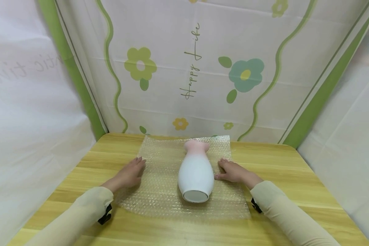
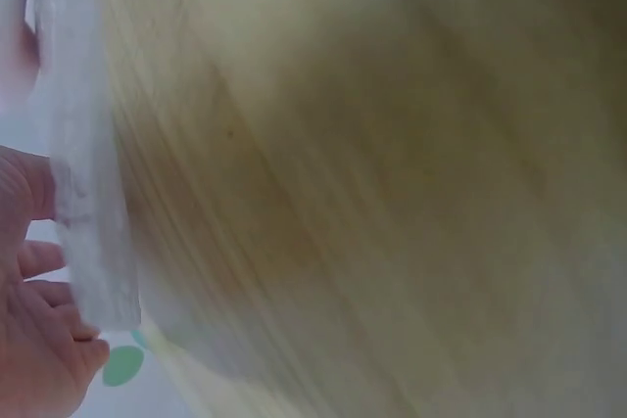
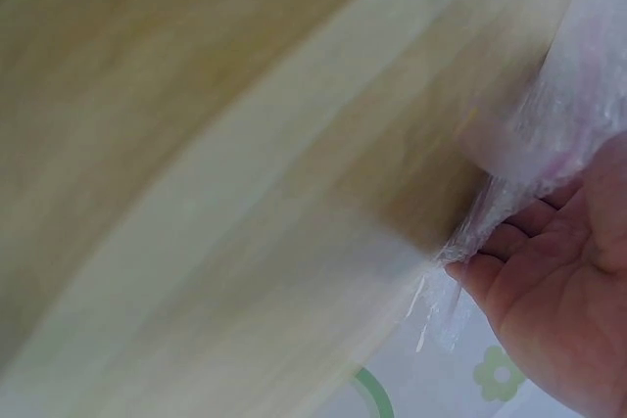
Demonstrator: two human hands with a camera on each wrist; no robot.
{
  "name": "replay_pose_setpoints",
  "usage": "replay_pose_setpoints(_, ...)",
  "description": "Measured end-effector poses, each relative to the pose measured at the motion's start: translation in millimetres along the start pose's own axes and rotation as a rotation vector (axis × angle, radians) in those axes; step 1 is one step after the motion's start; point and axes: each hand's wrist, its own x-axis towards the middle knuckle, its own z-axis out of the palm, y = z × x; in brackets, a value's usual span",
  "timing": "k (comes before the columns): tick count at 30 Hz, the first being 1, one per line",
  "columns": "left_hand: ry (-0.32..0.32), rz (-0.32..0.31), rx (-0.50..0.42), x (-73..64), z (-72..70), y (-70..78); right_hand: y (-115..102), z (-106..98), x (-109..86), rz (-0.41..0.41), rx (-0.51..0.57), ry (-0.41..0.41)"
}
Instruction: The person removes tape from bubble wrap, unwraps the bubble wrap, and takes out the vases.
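A vase [image 1: 195,174], white with a pink neck, lies on its side on a sheet of bubble wrap [image 1: 160,191]. Its base faces the person and its mouth points to the back. At the sheet's left edge is my left hand [image 1: 130,174], palm down, fingers stretched forward onto the wrap. On the other side, my right hand [image 1: 232,171] rests at the wrap's right edge, thumb pointing in close to the vase. From below, the left wrist view shows fingers [image 2: 44,259] against the wrap's edge. Slightly bent fingers touch crinkled wrap [image 3: 534,149] in the right wrist view.
The wrap lies on a wooden table [image 1: 283,171] with rounded back corners. White cloth with printed flowers [image 1: 160,102] hangs behind it, and further white cloths hang at both sides. Each wrist carries a black strap [image 1: 105,214].
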Motion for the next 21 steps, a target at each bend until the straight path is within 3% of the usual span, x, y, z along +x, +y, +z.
replay_pose_setpoints(21, -0.074, -0.053, -0.089, 1.1, 4.1, 3.4, -0.7, -0.6, -0.5, -0.011, 0.005, 0.007)
